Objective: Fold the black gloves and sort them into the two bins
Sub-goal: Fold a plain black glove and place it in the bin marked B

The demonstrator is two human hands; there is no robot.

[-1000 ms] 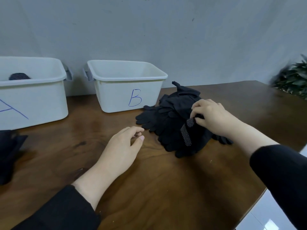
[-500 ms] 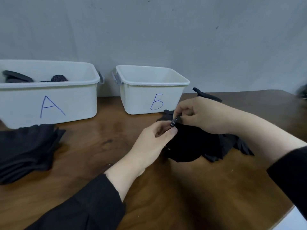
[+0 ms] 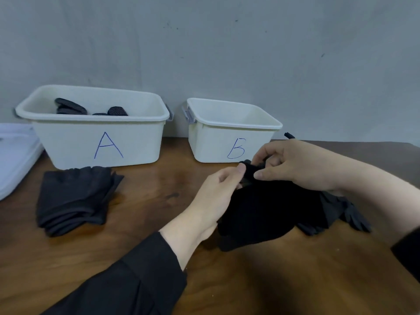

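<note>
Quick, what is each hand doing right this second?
Left hand: fingers pinch an edge of the black glove lifted off the pile.
Right hand: thumb and fingers pinch the same glove from the other side.

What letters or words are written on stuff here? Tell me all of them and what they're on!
"A": blue handwriting on the front of the left white bin, the one with dark rolled things inside.
"B": blue handwriting on the front of the right white bin.
Nothing else can be read: the gloves, table and wall show no words or numbers.
</note>
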